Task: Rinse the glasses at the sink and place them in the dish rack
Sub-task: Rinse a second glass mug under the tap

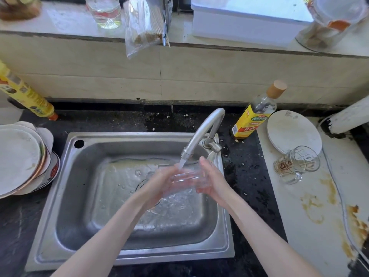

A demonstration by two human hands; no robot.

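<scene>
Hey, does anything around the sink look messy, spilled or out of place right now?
Yes. A glass mug lies tipped on its side on the white surface right of the sink, against a plate. Brown stains streak that surface.

A brushed stainless-steel sink basin (65, 196), wet and dully shiny; a clear glass tumbler (184, 179) (smooth); speckled black stone countertop (249, 176).

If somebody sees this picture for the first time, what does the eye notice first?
Both hands, left and right, hold a clear glass under the running tap, over the steel sink. To the right, a glass mug lies tipped on a stained white board, beside a plate.
</scene>
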